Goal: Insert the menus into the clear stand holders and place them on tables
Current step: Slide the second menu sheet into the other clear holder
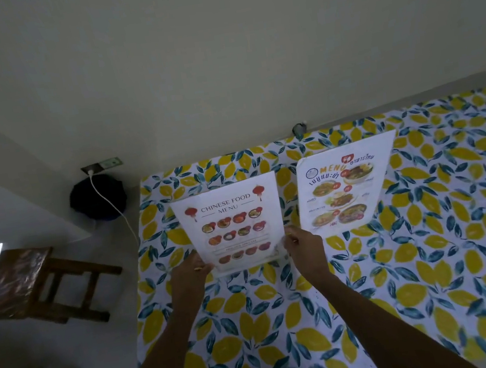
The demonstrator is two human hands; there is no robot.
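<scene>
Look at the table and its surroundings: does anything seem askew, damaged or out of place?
Nothing looks spilled or damaged. The Chinese food menu stands in its clear holder, gripped low by the left hand and right hand. The Thai menu stands beside it, its top corners uneven, perhaps lens distortion.

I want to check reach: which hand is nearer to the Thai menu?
Right. The right hand grips the Chinese food menu at its lower right edge, just left of the Thai menu; the left hand holds the far, lower left edge.

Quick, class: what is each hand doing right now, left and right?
Left hand: closed on the lower left edge of the Chinese food menu stand.
Right hand: closed on its lower right edge.
</scene>
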